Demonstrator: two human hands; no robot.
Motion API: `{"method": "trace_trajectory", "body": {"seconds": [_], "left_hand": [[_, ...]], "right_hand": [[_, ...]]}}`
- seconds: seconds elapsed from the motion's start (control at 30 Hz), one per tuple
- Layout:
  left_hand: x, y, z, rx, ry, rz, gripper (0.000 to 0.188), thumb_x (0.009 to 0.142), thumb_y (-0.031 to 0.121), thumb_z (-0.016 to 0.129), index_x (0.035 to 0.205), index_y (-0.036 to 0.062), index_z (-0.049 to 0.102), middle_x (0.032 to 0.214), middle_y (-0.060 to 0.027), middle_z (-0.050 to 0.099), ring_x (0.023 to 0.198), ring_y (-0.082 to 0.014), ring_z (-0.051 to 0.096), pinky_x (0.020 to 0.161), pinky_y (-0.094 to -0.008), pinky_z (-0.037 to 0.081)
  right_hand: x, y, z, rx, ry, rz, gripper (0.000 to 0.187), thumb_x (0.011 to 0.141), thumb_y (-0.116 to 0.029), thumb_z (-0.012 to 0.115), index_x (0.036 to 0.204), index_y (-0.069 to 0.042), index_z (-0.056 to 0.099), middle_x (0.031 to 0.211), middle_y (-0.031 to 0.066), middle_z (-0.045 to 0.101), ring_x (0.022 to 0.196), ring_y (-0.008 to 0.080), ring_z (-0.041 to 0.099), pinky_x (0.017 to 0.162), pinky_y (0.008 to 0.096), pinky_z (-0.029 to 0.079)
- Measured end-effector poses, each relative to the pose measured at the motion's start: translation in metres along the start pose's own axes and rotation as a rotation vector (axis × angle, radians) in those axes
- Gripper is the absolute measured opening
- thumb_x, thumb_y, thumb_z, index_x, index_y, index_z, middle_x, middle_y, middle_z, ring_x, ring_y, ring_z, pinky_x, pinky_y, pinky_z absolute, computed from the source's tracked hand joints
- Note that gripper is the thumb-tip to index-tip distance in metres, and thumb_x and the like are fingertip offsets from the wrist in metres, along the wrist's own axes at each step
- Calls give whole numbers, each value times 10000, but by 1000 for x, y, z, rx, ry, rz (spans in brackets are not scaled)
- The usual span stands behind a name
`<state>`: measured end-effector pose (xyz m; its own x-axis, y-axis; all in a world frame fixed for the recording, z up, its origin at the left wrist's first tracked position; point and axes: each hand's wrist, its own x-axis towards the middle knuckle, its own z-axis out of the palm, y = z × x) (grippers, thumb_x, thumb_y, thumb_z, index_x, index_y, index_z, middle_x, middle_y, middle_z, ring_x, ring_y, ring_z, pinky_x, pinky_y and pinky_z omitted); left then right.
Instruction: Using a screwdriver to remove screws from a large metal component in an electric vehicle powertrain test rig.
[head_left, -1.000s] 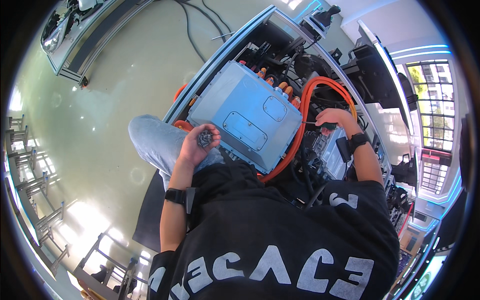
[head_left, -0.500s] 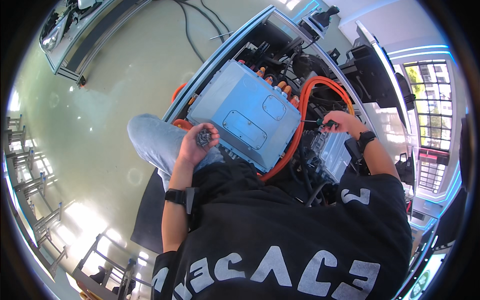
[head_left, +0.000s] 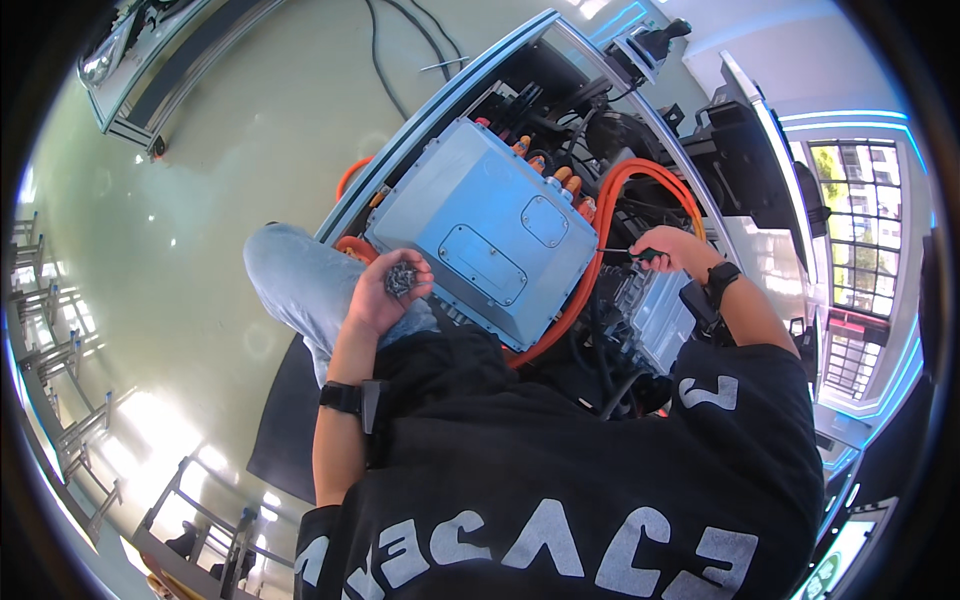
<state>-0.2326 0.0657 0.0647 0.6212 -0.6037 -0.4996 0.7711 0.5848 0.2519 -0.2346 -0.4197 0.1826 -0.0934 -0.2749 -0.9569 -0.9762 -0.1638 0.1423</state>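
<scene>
Cupped palm-up in my left hand (head_left: 372, 300) is a pile of small dark metal screws (head_left: 400, 280), the fingers curled around it. That hand is above my bent knee, by the near left corner of a large blue-grey metal box (head_left: 405, 222) with a bolted rim. My right hand (head_left: 672, 246), to the right of the box, is wrapped round the dark green handle of a screwdriver (head_left: 650, 255). The thin shaft points left toward the box's right edge, across thick orange cables (head_left: 610, 190). Whether its tip touches a screw is too small to tell.
An aluminium frame (head_left: 400, 140) surrounds the box. Orange connectors (head_left: 564, 175) line the box's far side. A finned silver metal unit (head_left: 655, 318) and black hoses lie below my right hand. A wheeled bench (head_left: 130, 125) stands at the far left, and a lever unit (head_left: 645, 45) sits at the frame's far corner.
The whole view has shifted slightly. My left palm is turned a little more upward, showing more of the screws. My right hand keeps hold of the screwdriver at the box's right side.
</scene>
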Motion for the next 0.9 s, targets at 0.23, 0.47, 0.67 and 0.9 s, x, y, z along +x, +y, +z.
{"method": "trace_trajectory", "body": {"seconds": [0.23, 0.47, 0.67, 0.9], "left_hand": [[2, 1, 0, -12, 5, -2, 272, 936, 246, 457, 964, -2, 567, 901, -121, 611, 825, -233, 623, 708, -328, 562], [6, 5, -2, 24, 5, -19, 260, 936, 246, 466, 961, 15, 583, 898, -114, 629, 837, -212, 632, 657, -295, 524], [6, 7, -6, 30, -35, 16, 253, 938, 238, 459, 951, 17, 582, 889, -107, 629, 808, -201, 618, 622, -288, 492], [6, 1, -5, 11, -33, -4, 245, 932, 247, 471, 949, 32, 586, 888, -101, 629, 822, -201, 620, 630, -287, 495]], "right_hand": [[-6, -14, 14, -287, 195, -144, 182, 788, -153, 633, 840, 12, 576, 626, 84, 543, 408, 83, 392, 335, 200, 271], [7, 10, 20, -562, 275, -389, 167, 750, -148, 614, 725, 17, 628, 577, 127, 581, 416, 190, 537, 370, 318, 402], [-2, -2, 32, -1839, 593, -935, 259, 663, -197, 661, 862, -32, 668, 727, 176, 645, 716, 355, 649, 652, 436, 515], [-23, -6, 42, -1009, 836, -906, 333, 737, -341, 629, 759, -13, 680, 686, 158, 657, 673, 295, 655, 648, 400, 520]]}}
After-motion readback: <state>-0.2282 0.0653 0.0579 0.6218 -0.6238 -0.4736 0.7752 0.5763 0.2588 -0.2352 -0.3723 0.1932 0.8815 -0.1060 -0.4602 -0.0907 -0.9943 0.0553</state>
